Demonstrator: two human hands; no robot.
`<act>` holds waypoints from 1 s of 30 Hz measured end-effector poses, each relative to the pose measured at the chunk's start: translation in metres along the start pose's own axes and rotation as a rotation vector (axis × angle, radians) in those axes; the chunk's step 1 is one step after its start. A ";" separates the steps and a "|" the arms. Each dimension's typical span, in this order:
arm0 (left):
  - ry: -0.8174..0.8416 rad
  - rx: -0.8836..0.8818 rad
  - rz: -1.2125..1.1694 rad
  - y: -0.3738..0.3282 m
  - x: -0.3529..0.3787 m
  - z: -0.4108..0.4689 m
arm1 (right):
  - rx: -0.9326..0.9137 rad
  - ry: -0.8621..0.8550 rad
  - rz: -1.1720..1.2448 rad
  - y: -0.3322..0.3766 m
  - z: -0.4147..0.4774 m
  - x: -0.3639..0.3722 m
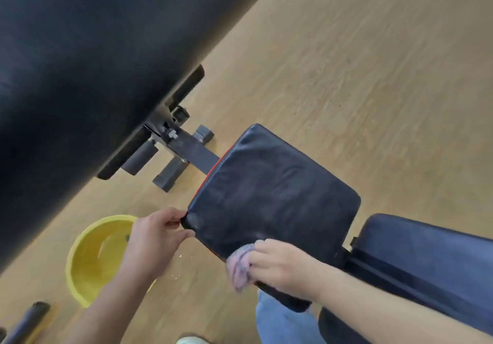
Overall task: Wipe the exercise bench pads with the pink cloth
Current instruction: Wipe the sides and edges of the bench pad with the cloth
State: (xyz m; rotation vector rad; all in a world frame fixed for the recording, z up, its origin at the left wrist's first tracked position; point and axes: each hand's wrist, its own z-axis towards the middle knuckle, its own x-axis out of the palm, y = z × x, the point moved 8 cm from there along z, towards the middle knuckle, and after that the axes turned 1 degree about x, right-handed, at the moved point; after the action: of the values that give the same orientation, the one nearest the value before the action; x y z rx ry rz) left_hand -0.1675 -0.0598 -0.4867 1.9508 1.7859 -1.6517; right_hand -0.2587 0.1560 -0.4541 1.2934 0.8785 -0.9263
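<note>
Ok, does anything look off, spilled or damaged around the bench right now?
Small pale crumbs or flecks lie scattered on the wood floor between the yellow basin and the seat pad. The pad's leather looks creased and scuffed, dull near the corner that the left hand pinches. Nothing else stands out.

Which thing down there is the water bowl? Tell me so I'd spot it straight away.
Start at the square dark seat pad in the middle, whose corner the left hand pinches. Just left of that hand, on the wooden floor, sits the bowl. It is the only bright yellow, round thing there; everything near it is black or grey.
</note>
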 end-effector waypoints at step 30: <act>-0.029 -0.039 0.073 -0.008 0.007 -0.008 | 0.672 0.503 -0.039 -0.103 -0.089 -0.005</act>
State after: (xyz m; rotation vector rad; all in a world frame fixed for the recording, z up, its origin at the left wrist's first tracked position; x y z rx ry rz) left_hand -0.1694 -0.0474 -0.4830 1.9413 1.7026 -1.6022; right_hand -0.3572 0.2406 -0.4963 2.1588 1.0139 -0.9824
